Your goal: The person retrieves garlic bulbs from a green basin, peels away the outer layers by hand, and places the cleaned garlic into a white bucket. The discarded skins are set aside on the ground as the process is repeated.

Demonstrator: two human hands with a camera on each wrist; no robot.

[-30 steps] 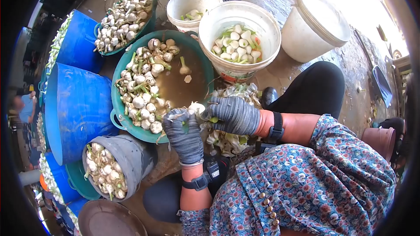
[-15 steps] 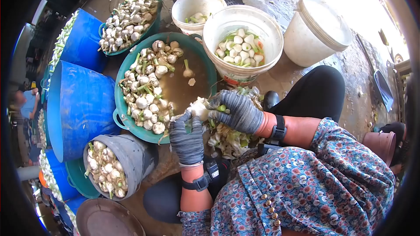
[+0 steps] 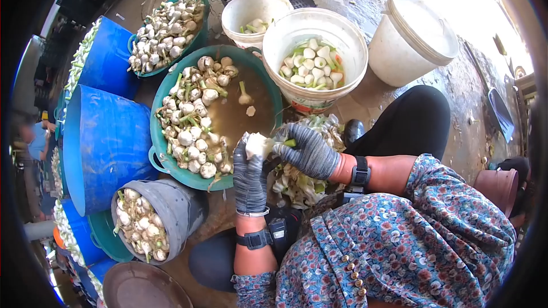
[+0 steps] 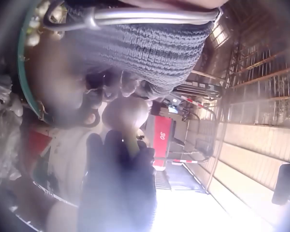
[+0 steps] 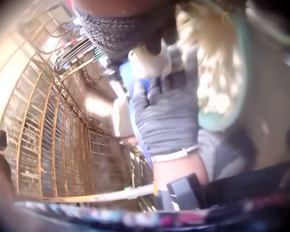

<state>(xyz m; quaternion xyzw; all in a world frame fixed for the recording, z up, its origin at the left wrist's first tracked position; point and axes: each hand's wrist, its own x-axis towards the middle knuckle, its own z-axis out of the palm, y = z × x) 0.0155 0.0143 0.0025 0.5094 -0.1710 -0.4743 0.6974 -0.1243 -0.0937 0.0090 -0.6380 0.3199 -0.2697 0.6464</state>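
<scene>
Both hands wear grey knit gloves and meet at one white garlic bulb, near the front rim of a green tub. The right hand grips the bulb by its green stem, which pokes out between the fingers. Fingers and thumb of the left hand pinch the bulb's other side. In the left wrist view the pale round bulb sits between the two gloves, its stem down in the right hand. Glare blurs the right wrist view, where the left glove reaches up to the bulb.
Unpeeled garlic and brown water fill the tub. A white bucket behind it holds peeled bulbs in water. Peelings lie in a heap below the hands. A grey bucket of garlic and blue bins stand left; a lidded bucket stands right.
Half a second ago the left hand pulled at loose skin left of the bulb; now its fingers are against the bulb itself, which looks whiter. The right hand keeps hold of the stem.
</scene>
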